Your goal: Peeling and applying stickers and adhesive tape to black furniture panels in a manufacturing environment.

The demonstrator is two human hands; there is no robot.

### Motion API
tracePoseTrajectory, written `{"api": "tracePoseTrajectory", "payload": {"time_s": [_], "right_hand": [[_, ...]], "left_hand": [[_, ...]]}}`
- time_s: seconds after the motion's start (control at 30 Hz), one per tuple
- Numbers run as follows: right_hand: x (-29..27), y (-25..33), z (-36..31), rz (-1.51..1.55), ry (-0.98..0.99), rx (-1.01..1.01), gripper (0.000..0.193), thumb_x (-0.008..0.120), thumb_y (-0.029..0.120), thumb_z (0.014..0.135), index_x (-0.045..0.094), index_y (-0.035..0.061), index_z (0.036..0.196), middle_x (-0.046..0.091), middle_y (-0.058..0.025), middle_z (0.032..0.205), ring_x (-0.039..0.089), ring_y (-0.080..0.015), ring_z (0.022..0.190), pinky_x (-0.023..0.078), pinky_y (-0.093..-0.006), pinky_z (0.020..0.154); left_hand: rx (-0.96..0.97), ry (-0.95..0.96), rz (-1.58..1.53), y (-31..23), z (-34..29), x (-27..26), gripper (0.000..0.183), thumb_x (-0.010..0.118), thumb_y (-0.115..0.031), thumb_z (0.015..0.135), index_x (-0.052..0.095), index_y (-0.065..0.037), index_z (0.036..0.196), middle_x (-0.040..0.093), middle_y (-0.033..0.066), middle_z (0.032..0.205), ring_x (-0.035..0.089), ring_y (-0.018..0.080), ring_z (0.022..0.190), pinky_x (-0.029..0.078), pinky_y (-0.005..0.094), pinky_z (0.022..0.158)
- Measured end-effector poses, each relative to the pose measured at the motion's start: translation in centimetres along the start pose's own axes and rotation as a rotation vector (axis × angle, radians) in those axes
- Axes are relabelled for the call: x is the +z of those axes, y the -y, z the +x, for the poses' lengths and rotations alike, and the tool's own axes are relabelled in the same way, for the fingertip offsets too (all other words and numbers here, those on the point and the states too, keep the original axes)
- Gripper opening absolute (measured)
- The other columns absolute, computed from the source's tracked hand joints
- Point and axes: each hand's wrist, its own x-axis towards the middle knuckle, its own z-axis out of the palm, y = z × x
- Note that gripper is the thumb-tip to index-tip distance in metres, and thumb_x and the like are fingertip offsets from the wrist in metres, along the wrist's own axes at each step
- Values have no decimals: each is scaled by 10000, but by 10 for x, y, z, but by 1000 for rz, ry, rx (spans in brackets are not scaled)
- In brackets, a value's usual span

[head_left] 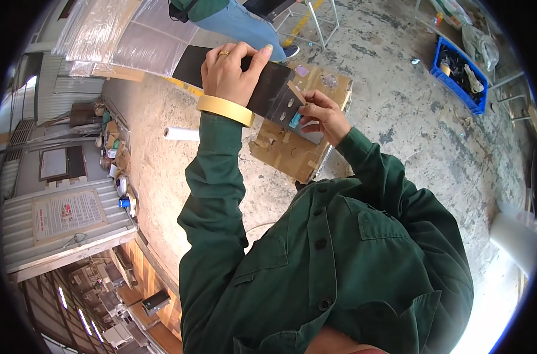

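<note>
A long black metal box section (271, 89) lies slantwise in front of the person, over brown cardboard (283, 156), with its nearer end toward the right hand (325, 117). Several round or oval holes show in that end. The left hand (230, 74) lies across the top of the box section with its fingers bent and its thumb stretched out; I cannot tell whether it grips or only presses. A ring (223, 53) sits on one finger, and a roll of yellow masking tape (224, 110) hangs around the wrist (worn like a bracelet, over the end of the green sleeve). The right hand is narrow, thumb and fingers drawn together on a small tan strip (295, 91) beside the holes. Just below the strip, a small blue piece (294, 120) shows at the fingertips, too small to identify.

Beyond the box section stands another person in blue jeans (233, 26), near a stack wrapped in clear plastic (147, 50). On the stained concrete floor (398, 121), a white roll (182, 134) lies to the left, and a blue crate (457, 94) holding black plastic (457, 69) sits well to the right.
</note>
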Motion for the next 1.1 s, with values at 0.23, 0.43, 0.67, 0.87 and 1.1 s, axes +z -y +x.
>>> {"api": "tracePoseTrajectory", "payload": {"time_s": [0.23,0.43,0.67,0.87,1.1], "right_hand": [[-3,5,8,-9,24,91,303,587,108,747,527,124,1044,580,7,820,551,-86,622,481,-277,618],[-1,5,5,7,-1,93,284,595,103,732,554,119,1012,583,9,805,553,-86,621,485,-277,626],[0,-2,5,3,-3,87,261,589,95,733,570,113,993,582,9,792,550,-85,608,485,-271,627],[3,-24,11,-34,-224,22,258,493,4,734,565,99,963,578,12,807,529,-95,599,475,-247,605],[-5,-21,2,142,-2,16,315,529,133,757,524,98,1070,521,14,781,503,-82,627,456,-284,674]], "left_hand": [[-3,-11,-4,0,-1,-2,351,543,-441,792,589,-100,722,600,16,805,459,252,960,313,382,866],[-14,-26,-21,0,-3,-2,360,549,-453,787,595,-104,712,603,17,790,465,256,953,323,381,861],[-22,-68,-32,4,-9,-1,359,585,-429,772,601,-72,744,604,65,832,477,271,899,382,354,790],[-46,-78,-55,1,-8,1,360,586,-462,756,619,-109,698,629,53,821,492,266,952,359,377,841],[-43,-97,-66,0,-9,-2,347,586,-452,756,616,-111,696,621,3,802,495,249,947,351,362,844]]}}
